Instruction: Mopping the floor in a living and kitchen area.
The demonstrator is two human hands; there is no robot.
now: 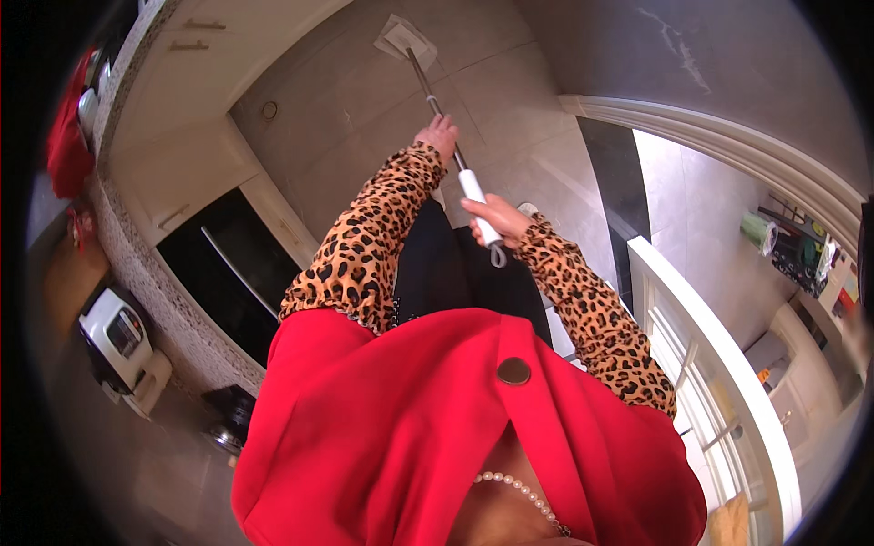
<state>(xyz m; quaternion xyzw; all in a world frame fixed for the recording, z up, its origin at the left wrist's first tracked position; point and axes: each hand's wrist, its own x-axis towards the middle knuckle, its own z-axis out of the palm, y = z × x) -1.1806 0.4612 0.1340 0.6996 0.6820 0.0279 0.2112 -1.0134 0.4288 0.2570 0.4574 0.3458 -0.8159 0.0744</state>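
Observation:
A flat mop runs away from me, its metal pole (423,80) ending in a flat head (407,39) covered by a pale cloth on the tiled floor (328,102). Partway up the pole, my left hand (439,134) is closed around the metal. My right hand (502,220) grips the white handle (471,188) near its top end. A grey hanging loop (498,256) sticks out past that hand. Leopard-print sleeves cover both forearms.
Pale cabinets (184,143) and a black built-in oven (212,239) line the left, under a speckled countertop (113,164). A white appliance (121,338) stands on the counter. To the right are a doorway, a white glazed door (717,327) and a green bin (758,232) beyond.

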